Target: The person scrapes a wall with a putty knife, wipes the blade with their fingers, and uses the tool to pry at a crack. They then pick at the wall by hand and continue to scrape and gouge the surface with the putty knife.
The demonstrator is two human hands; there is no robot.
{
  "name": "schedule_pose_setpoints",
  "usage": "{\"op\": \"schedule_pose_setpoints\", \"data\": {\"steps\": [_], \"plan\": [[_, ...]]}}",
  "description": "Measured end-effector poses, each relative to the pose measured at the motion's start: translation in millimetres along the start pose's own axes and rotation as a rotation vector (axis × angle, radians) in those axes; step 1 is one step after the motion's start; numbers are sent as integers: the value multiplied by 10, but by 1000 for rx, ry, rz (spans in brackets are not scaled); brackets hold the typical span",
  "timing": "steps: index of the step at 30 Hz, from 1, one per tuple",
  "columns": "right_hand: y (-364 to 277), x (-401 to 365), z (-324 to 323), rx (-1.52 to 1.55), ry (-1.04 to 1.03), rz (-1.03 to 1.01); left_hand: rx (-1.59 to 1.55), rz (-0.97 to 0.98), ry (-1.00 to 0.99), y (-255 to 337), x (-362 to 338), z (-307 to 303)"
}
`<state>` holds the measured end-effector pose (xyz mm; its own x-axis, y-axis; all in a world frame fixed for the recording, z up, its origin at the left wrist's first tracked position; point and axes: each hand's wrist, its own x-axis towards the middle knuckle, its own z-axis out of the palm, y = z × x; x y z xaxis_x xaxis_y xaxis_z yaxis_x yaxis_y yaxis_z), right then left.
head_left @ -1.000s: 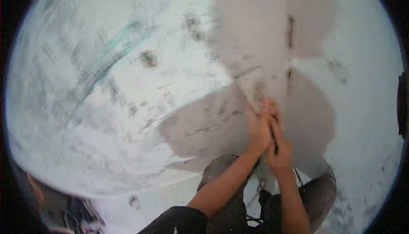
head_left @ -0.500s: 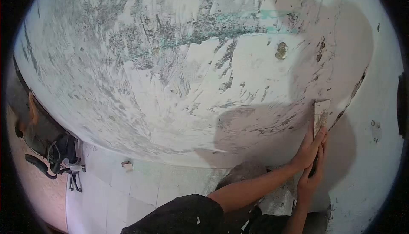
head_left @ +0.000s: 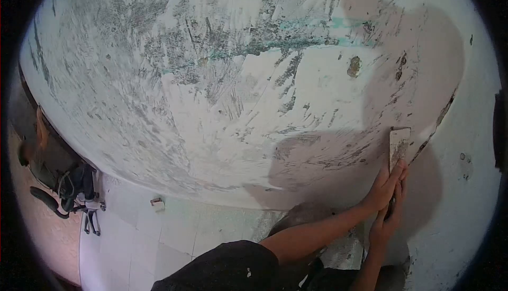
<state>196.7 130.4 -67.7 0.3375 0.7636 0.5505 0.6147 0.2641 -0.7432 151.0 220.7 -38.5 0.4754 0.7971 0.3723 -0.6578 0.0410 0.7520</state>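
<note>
A scraper [head_left: 400, 141] with a flat blade crusted in pale residue lies near the lower right of the wall, its edge at or close to the surface. My left hand [head_left: 384, 189] is closed around it just below the blade, fingers pressed along the tool. Below and beside it, my right hand [head_left: 385, 226] is wrapped around the handle, a dark piece of which shows between the two hands. The wall [head_left: 317, 87] around the blade is patchy white and grey, with scrape marks and a teal streak.
A dark crack [head_left: 438, 120] runs down the wall corner right of the tool. On the tiled floor [head_left: 177, 238] lies a small block-like object [head_left: 157, 204]. Another person [head_left: 45, 169] is at the far left, beside a black office chair [head_left: 79, 198]. My shadow covers the right part of the wall.
The view has shifted slightly, so the wall marks sit a little further right and lower. Both hands keep their hold on the scraper, almost unmoved.
</note>
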Motion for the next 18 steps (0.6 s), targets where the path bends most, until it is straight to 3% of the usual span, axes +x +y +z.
{"op": "schedule_pose_setpoints", "data": {"steps": [1,3,6,12,15,18], "plan": [[1,-1,-3,-17,-3,3,0,-1,0,-44,27,-18],[-21,16,15,-9,3,-9,141,185,42,-141,73,-44],[-12,17,26,12,3,-9,31,57,53,-39,24,11],[-25,37,80,36,40,-28,177,167,107,-66,47,11],[-4,40,87,18,42,-49,26,42,48,47,20,32],[-43,30,76,53,26,-14,65,96,119,22,32,78]]}}
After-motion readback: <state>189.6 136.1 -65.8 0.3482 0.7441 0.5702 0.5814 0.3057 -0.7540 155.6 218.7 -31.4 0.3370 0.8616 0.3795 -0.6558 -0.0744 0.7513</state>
